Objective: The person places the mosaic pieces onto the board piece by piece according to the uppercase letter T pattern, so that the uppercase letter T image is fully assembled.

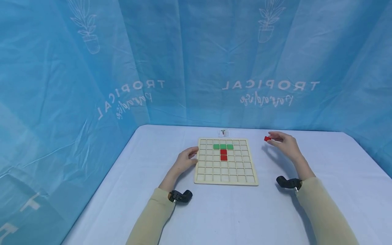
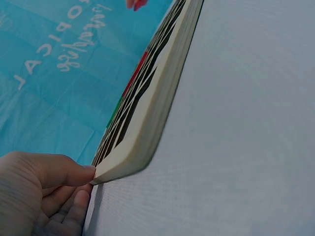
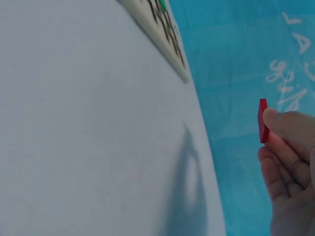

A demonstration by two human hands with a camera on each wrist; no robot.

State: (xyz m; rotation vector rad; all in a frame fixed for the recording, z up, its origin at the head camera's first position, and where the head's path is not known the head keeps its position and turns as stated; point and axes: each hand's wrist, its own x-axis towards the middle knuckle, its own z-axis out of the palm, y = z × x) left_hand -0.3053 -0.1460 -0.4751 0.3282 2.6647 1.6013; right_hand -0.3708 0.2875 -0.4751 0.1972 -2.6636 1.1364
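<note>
A wooden grid board (image 1: 226, 178) lies flat on the white table, carrying a row of three green tiles (image 1: 223, 146) and two red tiles (image 1: 223, 154) below the middle one. My left hand (image 1: 186, 159) rests against the board's left edge (image 2: 147, 142), fingertips (image 2: 81, 172) touching its rim. My right hand (image 1: 283, 142) hovers above the table to the right of the board, pinching a small red tile (image 1: 267, 138) (image 3: 263, 121) between thumb and fingers.
A small pattern card (image 1: 223, 132) lies just behind the board. The white table (image 1: 232, 214) is walled by blue plastic sheeting (image 1: 196, 61) at the back and both sides. Black wrist mounts (image 1: 180, 196) sit on both sleeved forearms.
</note>
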